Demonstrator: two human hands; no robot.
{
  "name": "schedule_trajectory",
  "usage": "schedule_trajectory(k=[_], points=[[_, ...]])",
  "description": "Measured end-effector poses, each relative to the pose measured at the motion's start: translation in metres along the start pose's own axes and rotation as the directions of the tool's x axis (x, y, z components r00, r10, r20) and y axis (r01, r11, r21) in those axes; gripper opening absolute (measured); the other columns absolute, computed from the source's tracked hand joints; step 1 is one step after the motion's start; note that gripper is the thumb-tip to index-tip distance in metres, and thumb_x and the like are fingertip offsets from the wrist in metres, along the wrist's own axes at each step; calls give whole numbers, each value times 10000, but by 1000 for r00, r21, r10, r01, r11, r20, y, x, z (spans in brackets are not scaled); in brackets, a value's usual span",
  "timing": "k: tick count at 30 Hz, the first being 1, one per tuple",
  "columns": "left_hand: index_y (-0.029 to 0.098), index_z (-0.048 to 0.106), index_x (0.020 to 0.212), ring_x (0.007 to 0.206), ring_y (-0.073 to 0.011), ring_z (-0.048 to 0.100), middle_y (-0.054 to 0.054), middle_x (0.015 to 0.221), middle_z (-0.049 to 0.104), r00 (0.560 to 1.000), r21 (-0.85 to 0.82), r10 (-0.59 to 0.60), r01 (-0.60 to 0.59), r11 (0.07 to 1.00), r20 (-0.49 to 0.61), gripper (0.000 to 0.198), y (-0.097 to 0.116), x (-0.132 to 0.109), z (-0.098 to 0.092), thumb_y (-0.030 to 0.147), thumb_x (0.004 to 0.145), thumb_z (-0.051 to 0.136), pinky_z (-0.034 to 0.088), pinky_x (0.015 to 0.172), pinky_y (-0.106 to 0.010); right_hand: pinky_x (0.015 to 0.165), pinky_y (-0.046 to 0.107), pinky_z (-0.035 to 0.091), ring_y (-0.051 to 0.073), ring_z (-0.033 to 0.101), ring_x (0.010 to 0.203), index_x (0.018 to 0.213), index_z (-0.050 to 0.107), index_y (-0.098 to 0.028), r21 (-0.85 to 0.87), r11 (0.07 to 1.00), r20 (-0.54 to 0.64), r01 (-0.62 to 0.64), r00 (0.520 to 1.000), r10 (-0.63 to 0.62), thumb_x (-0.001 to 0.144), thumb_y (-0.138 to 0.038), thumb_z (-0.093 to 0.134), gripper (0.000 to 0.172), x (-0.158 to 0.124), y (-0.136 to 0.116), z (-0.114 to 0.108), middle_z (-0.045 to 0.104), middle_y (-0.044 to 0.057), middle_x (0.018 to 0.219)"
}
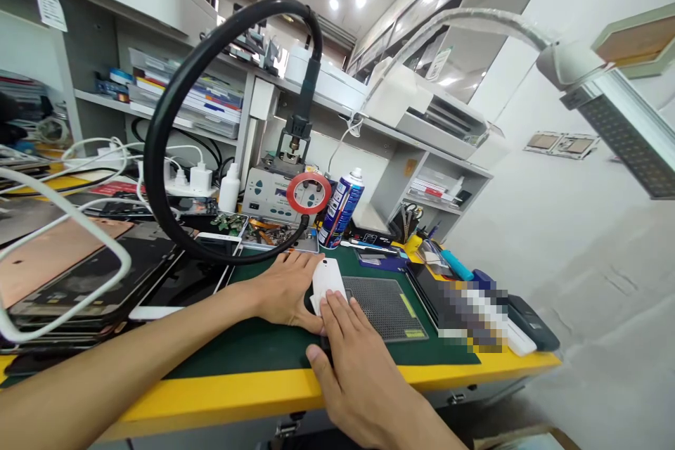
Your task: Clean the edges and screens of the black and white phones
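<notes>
A white phone (328, 275) with a small camera hole near its top end lies on the green mat (253, 351). Along its left edge rests my left hand (289, 290), thumb pointing toward the phone's lower end and fingers spread past its top left. My right hand (353, 351) lies with its fingers stretched over the lower part of the phone, thumb apart. The hands nearly meet at the phone's near end, where they hide part of it. Right beside the phone is a dark perforated pad (387, 306) with yellow labels.
A black hose (152, 148) loops above the bench, by a grey machine (268, 193) with red tape (309, 193) and a blue spray can (342, 207). Phone parts and a white cable (113, 239) crowd the left. A lamp (622, 126) hangs at right.
</notes>
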State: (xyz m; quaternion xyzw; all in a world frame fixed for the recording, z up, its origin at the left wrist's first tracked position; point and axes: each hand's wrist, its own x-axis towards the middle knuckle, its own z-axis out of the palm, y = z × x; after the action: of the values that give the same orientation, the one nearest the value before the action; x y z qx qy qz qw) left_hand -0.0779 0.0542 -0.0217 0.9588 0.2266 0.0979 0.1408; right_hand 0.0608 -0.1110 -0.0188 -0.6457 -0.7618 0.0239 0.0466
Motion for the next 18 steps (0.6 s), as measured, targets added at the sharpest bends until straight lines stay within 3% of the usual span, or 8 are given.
schedule_trajectory(k=[7,12,18], points=[[133,305,1480,1235,-395,425,-201,1364,469,995,-7,29,-30,1000,-98,1107,1,2,3,769,627,613,330,1030,-542,1205,493,218,295,211,1469,1535,312,-143,-26,999,-77,-29,997,27,1010,-478,276,624,-7,2,10,245,92,1587],[124,295,1477,1234,-395,420,-196,1335,470,990,-25,18,-22,999,-143,1085,9,2,6,660,608,663,324,1041,-531,1181,531,266,335,235,1456,1519,333,-80,-85,995,-94,-47,995,39,989,-436,347,639,-12,2,13,249,141,1577],[112,321,1460,1151,-379,450,-176,1258,478,972,-5,88,-91,996,-218,1111,14,6,9,625,557,716,374,1000,-490,1175,543,279,321,236,1457,1530,324,-138,-99,994,-141,-43,990,29,992,-426,363,611,-18,8,18,258,128,1580]])
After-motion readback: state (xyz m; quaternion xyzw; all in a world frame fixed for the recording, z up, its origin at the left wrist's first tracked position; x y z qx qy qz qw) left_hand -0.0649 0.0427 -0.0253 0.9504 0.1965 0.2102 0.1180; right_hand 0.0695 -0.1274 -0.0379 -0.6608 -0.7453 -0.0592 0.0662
